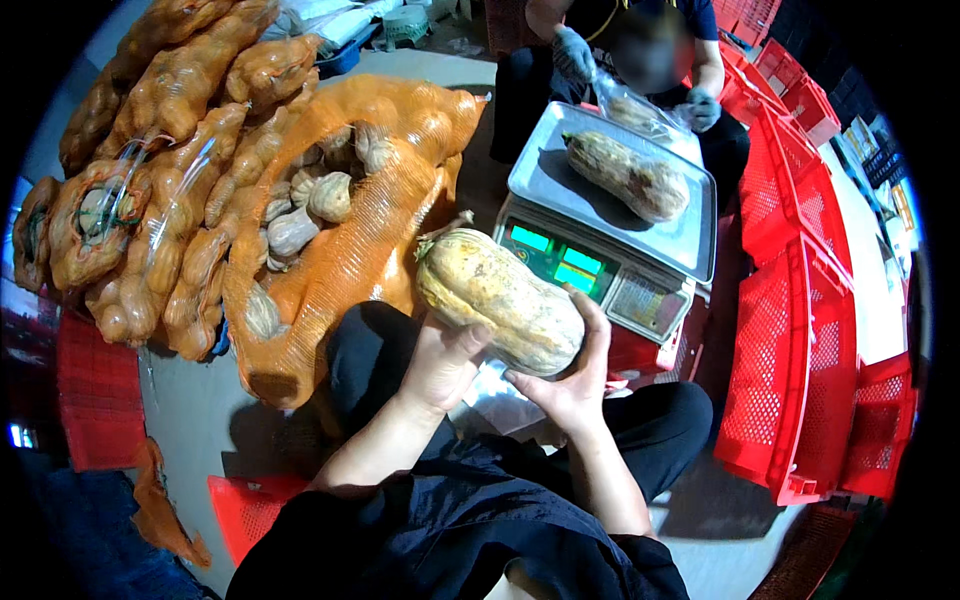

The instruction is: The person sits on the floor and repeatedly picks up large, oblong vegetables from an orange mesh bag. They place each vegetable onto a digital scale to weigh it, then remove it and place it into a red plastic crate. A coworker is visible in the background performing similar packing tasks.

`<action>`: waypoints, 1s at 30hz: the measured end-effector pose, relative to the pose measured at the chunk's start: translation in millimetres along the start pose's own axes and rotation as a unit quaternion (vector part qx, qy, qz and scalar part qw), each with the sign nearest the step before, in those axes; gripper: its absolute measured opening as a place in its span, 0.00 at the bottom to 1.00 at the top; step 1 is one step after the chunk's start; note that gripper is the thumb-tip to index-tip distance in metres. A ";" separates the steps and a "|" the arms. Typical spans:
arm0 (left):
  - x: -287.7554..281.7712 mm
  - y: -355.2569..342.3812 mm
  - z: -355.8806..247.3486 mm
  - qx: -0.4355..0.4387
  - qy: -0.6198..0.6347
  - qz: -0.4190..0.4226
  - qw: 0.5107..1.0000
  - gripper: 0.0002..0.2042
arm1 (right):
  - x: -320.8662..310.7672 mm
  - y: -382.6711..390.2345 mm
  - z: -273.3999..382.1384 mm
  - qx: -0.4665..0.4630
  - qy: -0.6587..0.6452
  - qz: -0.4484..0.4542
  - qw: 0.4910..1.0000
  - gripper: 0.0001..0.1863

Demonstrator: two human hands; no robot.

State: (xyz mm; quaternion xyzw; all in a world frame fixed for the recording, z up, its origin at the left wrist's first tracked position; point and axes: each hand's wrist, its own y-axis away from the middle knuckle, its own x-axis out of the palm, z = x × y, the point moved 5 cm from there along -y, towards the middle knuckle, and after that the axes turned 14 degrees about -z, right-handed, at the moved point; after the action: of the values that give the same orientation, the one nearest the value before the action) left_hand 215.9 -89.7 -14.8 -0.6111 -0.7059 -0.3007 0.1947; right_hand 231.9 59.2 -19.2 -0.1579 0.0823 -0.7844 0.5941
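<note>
- Squash (500, 300) is held up in both hands, near the middle of the scene, lying on its side with the stem end to the left.
- Left hand (445, 362) grips its near left side, fingers curled against the skin.
- Right hand (572, 372) cups the right end, fingers spread over it.
- At far left, orange net sacks (330, 230) of squash lie piled.
- Just right and farther, a scale (610, 220) carries another squash (630, 175).
- At right stand red crates (800, 330).

Matt, mottled squash (500, 300) rind, glossy metal scale tray (690, 240) (orange plastic-mesh sacks (350, 250) beside).
</note>
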 end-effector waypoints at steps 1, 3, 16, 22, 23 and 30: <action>4.9 4.7 1.4 0.011 -0.005 0.006 1.000 0.40 | -6.4 1.2 6.7 0.003 0.006 0.004 1.000 0.54; 13.0 14.0 1.7 0.034 -0.014 0.015 0.999 0.38 | -14.5 2.6 11.1 0.015 -0.010 0.008 1.000 0.55; 46.2 36.5 -12.2 0.099 -0.123 -0.033 0.987 0.33 | -22.0 15.9 3.0 0.208 -0.114 -0.013 0.971 0.60; 32.3 37.3 -14.4 0.131 -0.157 -0.056 0.977 0.39 | -12.6 17.6 -2.1 0.199 -0.126 0.006 0.972 0.57; 29.9 36.4 -15.9 0.139 -0.148 -0.054 0.978 0.41 | -9.2 18.8 -4.4 0.197 -0.124 0.011 0.973 0.57; -19.3 32.8 -62.1 0.169 -0.067 -0.101 0.978 0.37 | 50.4 31.2 -5.9 0.128 -0.097 0.139 0.977 0.54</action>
State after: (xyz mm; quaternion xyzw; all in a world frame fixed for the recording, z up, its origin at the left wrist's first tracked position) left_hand 245.7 -142.8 25.0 -0.5136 -0.8160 -0.1535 0.2161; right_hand 245.9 1.9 -27.0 -0.1429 -0.0553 -0.6792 0.7177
